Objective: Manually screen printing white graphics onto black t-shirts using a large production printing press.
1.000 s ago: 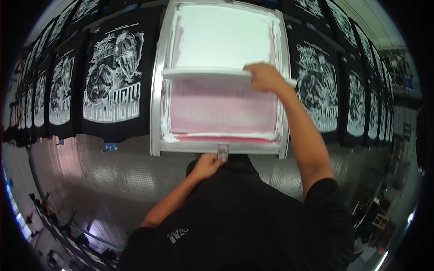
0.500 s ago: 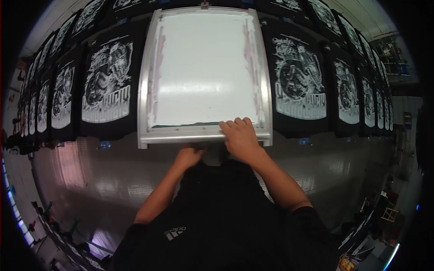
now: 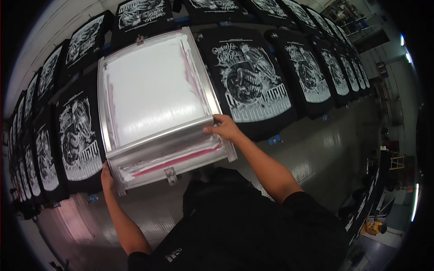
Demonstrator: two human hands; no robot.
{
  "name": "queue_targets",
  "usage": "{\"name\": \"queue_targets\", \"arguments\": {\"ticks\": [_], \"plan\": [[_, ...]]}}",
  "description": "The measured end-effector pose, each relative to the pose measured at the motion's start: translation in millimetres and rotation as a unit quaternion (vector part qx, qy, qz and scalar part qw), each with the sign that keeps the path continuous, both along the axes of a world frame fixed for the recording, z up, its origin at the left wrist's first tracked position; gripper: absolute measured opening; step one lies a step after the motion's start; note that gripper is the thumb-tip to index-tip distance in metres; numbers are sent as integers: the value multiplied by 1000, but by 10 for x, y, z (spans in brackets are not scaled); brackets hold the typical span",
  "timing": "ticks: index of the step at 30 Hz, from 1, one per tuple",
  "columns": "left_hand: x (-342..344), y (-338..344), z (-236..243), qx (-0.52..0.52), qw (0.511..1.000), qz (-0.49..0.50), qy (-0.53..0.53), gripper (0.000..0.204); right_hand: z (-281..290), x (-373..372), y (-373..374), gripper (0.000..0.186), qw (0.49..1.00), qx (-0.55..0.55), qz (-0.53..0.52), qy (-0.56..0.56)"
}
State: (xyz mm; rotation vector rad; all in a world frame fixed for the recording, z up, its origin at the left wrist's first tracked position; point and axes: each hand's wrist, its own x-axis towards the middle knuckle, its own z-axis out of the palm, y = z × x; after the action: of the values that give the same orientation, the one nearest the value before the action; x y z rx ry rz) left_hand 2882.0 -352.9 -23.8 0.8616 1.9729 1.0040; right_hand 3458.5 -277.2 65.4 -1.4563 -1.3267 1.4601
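1. Two hands hold one printing screen (image 3: 153,97), a metal frame with a white mesh, in the upper middle of the frame. It sits tilted over a long table (image 3: 316,149) covered with black shirts.
2. The right hand (image 3: 224,127) is closed around the squeegee (image 3: 165,139), a long silver bar that lies across the lower part of the screen. The fingers curl over its right end.
3. The left hand (image 3: 107,177) grips the lower left corner of the frame, at the left of the picture. The fingers go under the frame, so I cannot tell how wide they are, but they clearly hold it.
4. White and pink ink (image 3: 176,160) lies in a band just below the squeegee, near the front edge of the frame.
5. A printed black shirt (image 3: 251,81) lies just beside the screen on the right, and another printed shirt (image 3: 77,135) on the left.
6. I think the risk is the wet ink. Because the frame is tilted, ink could run to the front edge and drip on the table or on a finished shirt.
7. If the left hand slips, the corner could drop and smear the print beside it.
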Motion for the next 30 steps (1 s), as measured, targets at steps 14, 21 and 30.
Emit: {"name": "queue_targets", "arguments": {"ticks": [14, 21, 30], "plan": [[3294, 49, 770, 54, 998, -14, -32, 42, 629, 2755, -314, 37, 994, -17, -102, 19], [5093, 102, 749, 23, 999, -26, 17, 45, 491, 4548, -211, 39, 994, -19, -106, 34], [5491, 242, 676, 18, 997, 2, 70, 51, 232, 5006, 201, 40, 996, -31, -80, -34]]}}
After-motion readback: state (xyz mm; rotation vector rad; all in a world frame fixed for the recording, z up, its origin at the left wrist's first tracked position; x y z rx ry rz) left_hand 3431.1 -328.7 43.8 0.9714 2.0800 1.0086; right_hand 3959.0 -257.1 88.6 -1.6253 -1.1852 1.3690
